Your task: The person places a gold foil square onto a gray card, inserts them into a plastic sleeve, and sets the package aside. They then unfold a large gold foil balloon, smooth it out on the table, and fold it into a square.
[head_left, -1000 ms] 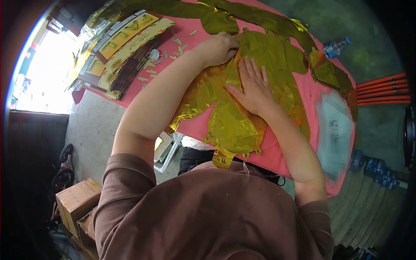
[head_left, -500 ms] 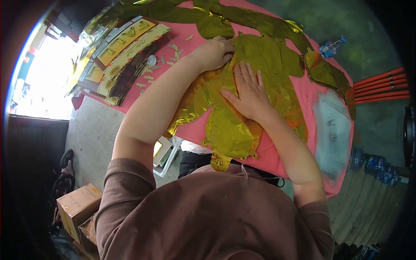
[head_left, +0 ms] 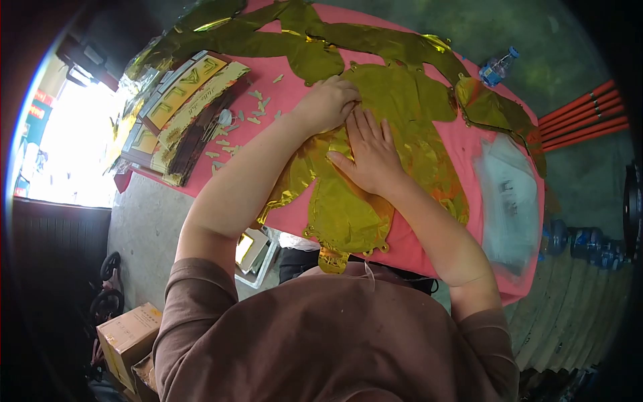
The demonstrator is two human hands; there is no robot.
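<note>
A flat gold foil balloon [head_left: 408,94] lies spread over the pink cloth [head_left: 268,57] in front of me. My left hand [head_left: 329,104] is closed at its upper left edge, with curled fingers and the fingertips on the foil; what they pinch, if anything, is hidden. Flat on the foil just right of it rests my right hand [head_left: 372,151], palm down with fingers stretched out and thumb apart. A rounded foil part with small tabs [head_left: 348,224] reaches toward my body.
Printed cards [head_left: 184,100] are stacked at the left, beside small pale clips [head_left: 258,110]. Clear plastic bags [head_left: 510,208] lie at the right, a bottle [head_left: 497,67] at the far right edge. Cardboard box [head_left: 129,335] stands on the floor lower left.
The view has shifted slightly, so the table sits a little lower and further left. Both hands remain on the foil, with my right fingertips now close to my left hand.
</note>
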